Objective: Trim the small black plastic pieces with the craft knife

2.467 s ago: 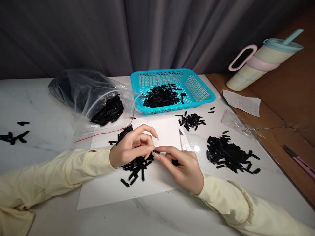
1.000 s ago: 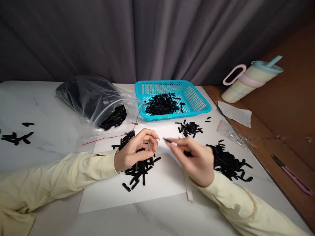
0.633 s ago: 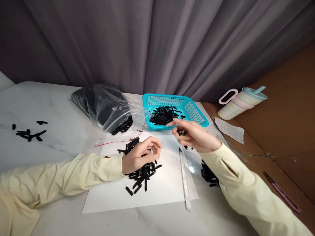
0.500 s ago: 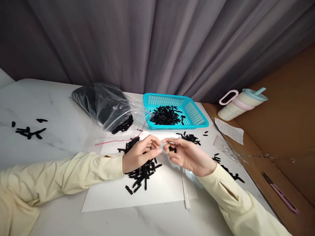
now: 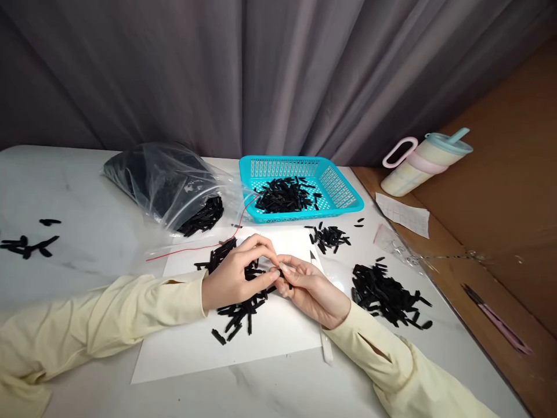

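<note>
left hand (image 5: 235,278) and right hand (image 5: 311,288) pinch a small black plastic strip (image 5: 275,271) over the white paper sheet (image 5: 270,337) mid-table; bare marble table (image 5: 78,255) at left; turquoise plastic basket (image 5: 339,194) holds black strips.

black clips (image 5: 238,302), turquoise basket (image 5: 343,197), white paper (image 5: 191,348), cream sleeves (image 5: 130,302)

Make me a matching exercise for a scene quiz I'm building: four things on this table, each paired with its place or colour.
Things:
1. basket
2. clear bag
3. tumbler
4. white sheet

Descriptions:
A. under both hands
B. turquoise, holds black pieces
C. on the brown surface, far right
D. left of the basket, spilling black pieces

Pairs: 1-B, 2-D, 3-C, 4-A
</note>
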A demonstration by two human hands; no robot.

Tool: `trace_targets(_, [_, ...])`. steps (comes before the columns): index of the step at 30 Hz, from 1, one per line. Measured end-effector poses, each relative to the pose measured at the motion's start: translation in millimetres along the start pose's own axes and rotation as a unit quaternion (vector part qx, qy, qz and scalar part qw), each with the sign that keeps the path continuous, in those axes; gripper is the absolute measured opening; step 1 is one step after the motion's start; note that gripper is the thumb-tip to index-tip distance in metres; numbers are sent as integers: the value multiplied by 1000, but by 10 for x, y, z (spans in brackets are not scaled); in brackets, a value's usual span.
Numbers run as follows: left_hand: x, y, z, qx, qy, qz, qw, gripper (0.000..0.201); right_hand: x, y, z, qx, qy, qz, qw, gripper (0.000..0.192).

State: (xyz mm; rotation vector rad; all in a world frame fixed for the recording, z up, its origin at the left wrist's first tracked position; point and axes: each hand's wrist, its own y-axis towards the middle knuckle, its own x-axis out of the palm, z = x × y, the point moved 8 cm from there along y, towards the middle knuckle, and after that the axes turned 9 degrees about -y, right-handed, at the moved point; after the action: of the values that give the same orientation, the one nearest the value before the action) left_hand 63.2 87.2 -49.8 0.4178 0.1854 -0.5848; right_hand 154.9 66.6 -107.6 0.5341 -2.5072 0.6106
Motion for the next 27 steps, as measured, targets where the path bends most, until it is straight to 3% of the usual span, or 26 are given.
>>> trace_targets(9, [33,-18,77,29,8,-28,999,17,26,1,12,-10,-4,-11,1000,28])
trace_targets(19, [3,-13,81,61,61,14,996,9,42,20,39,-14,7,-42,999,27])
trace_targets(27, [-77,-26,66,82,63,65,993,10,114,0,48,27,30,-78,996,24])
